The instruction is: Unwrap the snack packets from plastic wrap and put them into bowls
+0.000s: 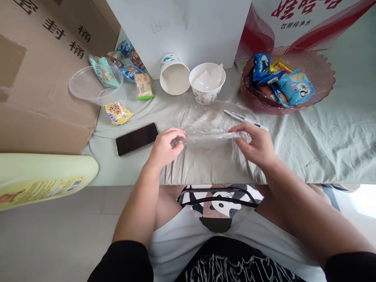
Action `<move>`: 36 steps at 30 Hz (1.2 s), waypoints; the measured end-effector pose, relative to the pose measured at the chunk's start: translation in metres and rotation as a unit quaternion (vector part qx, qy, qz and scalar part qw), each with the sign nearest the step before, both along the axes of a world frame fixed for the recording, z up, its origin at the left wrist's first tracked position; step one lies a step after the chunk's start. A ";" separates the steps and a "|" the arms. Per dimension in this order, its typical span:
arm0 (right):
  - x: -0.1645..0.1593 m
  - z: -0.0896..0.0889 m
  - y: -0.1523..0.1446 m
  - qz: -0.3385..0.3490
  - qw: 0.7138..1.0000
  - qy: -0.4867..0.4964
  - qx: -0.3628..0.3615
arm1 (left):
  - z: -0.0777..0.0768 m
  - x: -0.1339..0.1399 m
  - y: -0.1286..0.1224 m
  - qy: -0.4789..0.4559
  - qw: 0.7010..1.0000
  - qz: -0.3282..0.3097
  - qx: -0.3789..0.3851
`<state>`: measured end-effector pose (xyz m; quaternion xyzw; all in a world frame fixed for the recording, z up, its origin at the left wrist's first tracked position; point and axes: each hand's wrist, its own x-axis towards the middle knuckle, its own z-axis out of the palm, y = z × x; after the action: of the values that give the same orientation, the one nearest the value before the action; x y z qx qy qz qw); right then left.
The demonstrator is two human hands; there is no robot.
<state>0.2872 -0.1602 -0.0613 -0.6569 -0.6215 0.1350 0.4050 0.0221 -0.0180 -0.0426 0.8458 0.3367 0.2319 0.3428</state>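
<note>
A thin, clear plastic bag or film (205,127) lies crumpled on the cloth and stretches between my two hands. My left hand (169,147) pinches its left edge, thumb and fingers nearly together. The right edge sits between the thumb and fingers of my right hand (254,143). Just beyond my right hand rests a utility knife (239,116), partly under or against the film. Left of my left hand lies a dark-screened phone (137,138).
Behind stand a paper cup (207,96) holding white plastic and another paper cup (176,84) tipped on its side. A pink bowl (323,84) of snacks is at right. Left are a clear plastic tub (79,84), wrapped snacks (143,86) and a cardboard box (44,98).
</note>
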 end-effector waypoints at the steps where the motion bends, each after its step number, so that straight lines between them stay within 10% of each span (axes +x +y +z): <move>1: 0.003 0.002 0.001 -0.035 0.998 0.048 0.005 | 0.000 0.000 0.001 0.002 1.000 -0.001 0.001; 7: 0.009 0.006 0.008 -0.144 0.951 0.274 0.019 | -0.001 0.005 0.002 -0.042 0.995 -0.025 -0.088; 12: 0.013 -0.001 0.006 -0.158 0.952 0.261 0.004 | -0.001 0.011 -0.004 0.021 0.987 -0.122 -0.102; 22: 0.024 -0.020 0.001 -0.028 0.971 0.238 -0.018 | -0.015 0.006 0.014 -0.186 0.965 0.123 -0.135; 28: 0.023 -0.013 -0.003 0.002 0.990 0.119 -0.076 | -0.021 0.011 0.013 -0.205 0.951 0.147 -0.181; 36: 0.022 -0.010 0.001 -0.022 0.979 0.199 -0.026 | -0.014 0.019 0.013 -0.197 0.939 0.154 -0.236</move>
<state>0.3092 -0.1594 -0.0718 -0.6411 -0.5099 0.2703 0.5059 0.0409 -0.0052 -0.0567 0.6158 0.4334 0.3580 0.5521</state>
